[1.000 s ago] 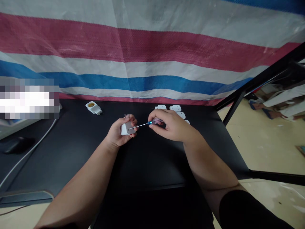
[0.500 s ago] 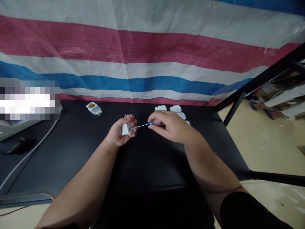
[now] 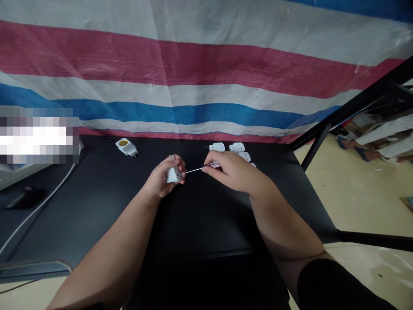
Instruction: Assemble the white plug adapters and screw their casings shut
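Observation:
My left hand (image 3: 161, 175) is closed around a white plug-in device (image 3: 171, 175), its flat side turned toward the right. In my right hand (image 3: 230, 171) is a screwdriver (image 3: 193, 171) with a clear handle, held between thumb and fingers. Its thin shaft points left and the tip meets the device's side, at a small dark hole. Behind my right hand lie several white plug-in devices (image 3: 237, 147), partly covered by that hand. Another white plug-in device (image 3: 126, 147), with a yellowish round area and two pins, lies by itself farther left.
A black tabletop (image 3: 200, 219) carries all of this. At the left are a black computer mouse (image 3: 23, 197), a white cable (image 3: 48, 200) and a blurred-out bright object. A striped tarp (image 3: 200, 64) hangs behind, and a black metal frame (image 3: 311, 148) stands at the right.
The screwdriver has turned a little in my right hand's fingers, its tip still at the device. In my left hand the device has tilted slightly.

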Demonstrator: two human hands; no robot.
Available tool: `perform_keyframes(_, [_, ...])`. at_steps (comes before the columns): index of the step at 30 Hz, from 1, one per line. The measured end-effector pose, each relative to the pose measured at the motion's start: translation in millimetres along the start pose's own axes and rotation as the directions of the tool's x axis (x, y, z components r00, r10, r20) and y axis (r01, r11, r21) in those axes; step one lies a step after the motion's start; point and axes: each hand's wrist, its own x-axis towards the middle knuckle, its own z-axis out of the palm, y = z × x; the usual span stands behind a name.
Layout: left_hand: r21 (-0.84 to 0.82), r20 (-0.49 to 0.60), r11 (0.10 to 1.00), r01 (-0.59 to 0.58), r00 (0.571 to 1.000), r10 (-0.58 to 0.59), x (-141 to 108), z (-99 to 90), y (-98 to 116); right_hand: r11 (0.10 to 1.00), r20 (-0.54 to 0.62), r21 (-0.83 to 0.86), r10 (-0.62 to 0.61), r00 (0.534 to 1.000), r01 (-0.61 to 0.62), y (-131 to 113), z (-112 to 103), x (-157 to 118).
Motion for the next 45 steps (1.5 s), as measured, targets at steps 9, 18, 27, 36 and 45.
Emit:
perform_keyframes(9, [0.013, -0.019, 1.0, -0.013, 1.0, 0.014, -0.8, 2.9, 0.1, 0.998, 0.018, 0.058, -0.023, 1.0, 0.022, 1.6, -0.5, -1.5])
perform_keyframes(18, [0.035, 0.002, 0.999, -0.015, 1.0, 0.015, -0.7, -0.3, 1.0, 1.0, -0.022, -0.017, 0.023, 0.999, -0.024, -0.3, 2.5, 3.0])
perform_keyframes(27, [0.053, -0.002, 0.999, -0.009, 1.0, 0.009, -1.7, 3.2, 0.9, 0.999, -0.017, -0.026, 0.036, 0.999, -0.036, 3.7, 0.5, 2.0])
perform_keyframes(36, [0.024, -0.009, 1.0, -0.013, 1.0, 0.013, -1.7, 2.3, 3.9, 0.998, 0.01, 0.057, -0.024, 1.0, 0.024, 4.1, -0.6, -2.8])
perform_keyframes(45, [0.038, -0.002, 0.999, -0.038, 0.999, 0.038, -1.3, 2.0, 1.5, 0.998, 0.001, 0.013, 0.054, 0.999, -0.054, 2.0, 3.0, 1.2])
